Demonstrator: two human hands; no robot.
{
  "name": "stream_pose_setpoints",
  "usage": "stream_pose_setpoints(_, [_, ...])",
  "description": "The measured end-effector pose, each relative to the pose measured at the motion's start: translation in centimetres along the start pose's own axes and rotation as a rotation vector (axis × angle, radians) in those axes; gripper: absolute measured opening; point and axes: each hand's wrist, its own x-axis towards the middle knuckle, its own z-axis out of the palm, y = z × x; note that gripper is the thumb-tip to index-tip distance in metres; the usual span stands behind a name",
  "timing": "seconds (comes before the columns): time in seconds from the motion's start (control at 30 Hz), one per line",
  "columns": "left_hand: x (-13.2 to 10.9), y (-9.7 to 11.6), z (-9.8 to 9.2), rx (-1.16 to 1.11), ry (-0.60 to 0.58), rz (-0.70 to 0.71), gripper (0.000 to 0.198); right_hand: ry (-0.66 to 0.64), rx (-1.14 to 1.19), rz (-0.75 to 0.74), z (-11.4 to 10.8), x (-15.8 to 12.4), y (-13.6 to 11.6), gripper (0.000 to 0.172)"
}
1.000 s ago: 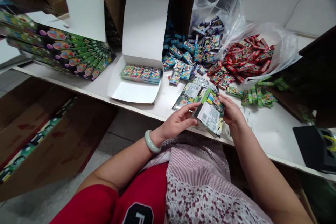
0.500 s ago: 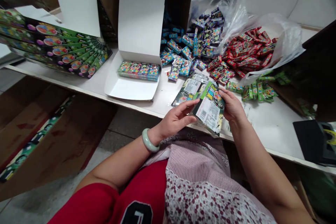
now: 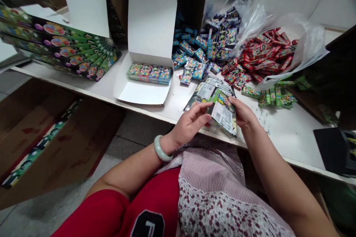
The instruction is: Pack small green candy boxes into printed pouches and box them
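A printed black-and-green packet (image 3: 223,115) with a white label is held over the table's front edge, slightly tilted. My right hand (image 3: 242,112) grips its right side, thumb on top and the other fingers mostly hidden beneath. At its left edge is my left hand (image 3: 191,123), thumb and fingers closing on the packet. More flat packets (image 3: 202,92) of the same print lie overlapped on the table just behind it. To the left stands an open white box (image 3: 139,95), lid raised, with a row of small colourful boxes (image 3: 150,73) along its back.
Loose blue boxes (image 3: 198,53), purple boxes (image 3: 226,37), red boxes (image 3: 264,55) and green boxes (image 3: 275,96) are heaped along the back. Clear plastic bags (image 3: 308,40) surround some. Stacked printed cartons (image 3: 75,52) stand left; a large cardboard box (image 3: 63,148) sits below the table (image 3: 294,137).
The view has shifted slightly, moving the scene a little rightward. The packet is tilted flatter between my hands, and my left thumb and fingers are nearer its edge.
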Motion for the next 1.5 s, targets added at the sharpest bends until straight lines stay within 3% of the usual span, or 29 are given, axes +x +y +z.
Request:
stream_pose_setpoints(0.17, [-0.3,-0.3,-0.5,0.01,-0.023,0.02,0.037,0.099,-0.014,-0.084,0.7,-0.1,-0.4,0.034])
stream_pose_setpoints(0.3, [-0.8,-0.9,-2.0,-0.11,-0.269,-0.069,0.055,0.171,-0.018,-0.281,1.0,-1.1,-1.1,0.033])
stream_pose_setpoints(0.37, [-0.6,-1.3,-2.8,-0.127,-0.32,-0.124,0.066,0.162,-0.097,-0.384,1.1,-2.1,-1.2,0.034])
stream_pose_setpoints(0.53, [1.5,-1.8,-2.9,0.0,-0.06,-0.088,0.056,0.036,-0.441,-0.526,1.8,-5.4,-0.4,0.029])
stream_pose_setpoints(0.67, [2.6,-1.6,-2.0,0.084,-0.084,-0.042,0.054,-0.061,-0.627,-0.614,2.4,-7.3,0.4,0.027])
stream_pose_setpoints(0.83, [2.1,-1.0,-2.3,0.155,-0.12,-0.002,0.04,-0.124,-0.688,-0.619,2.8,-8.5,0.3,0.027])
stream_pose_setpoints(1.13, [0.6,-0.6,-2.7,0.352,-0.16,-0.025,0.029,-0.132,-0.737,-0.412,3.0,-10.1,0.5,0.018])
stream_pose_setpoints(1.27, [0.2,-1.5,-2.5,0.255,-0.166,0.009,0.041,-0.119,-0.722,-0.421,2.9,-10.3,0.6,0.017])
stream_pose_setpoints(1.5, [0.1,-2.0,-2.3,0.288,-0.1,0.01,0.032,-0.133,-0.779,-0.47,2.8,-9.9,0.8,0.021])
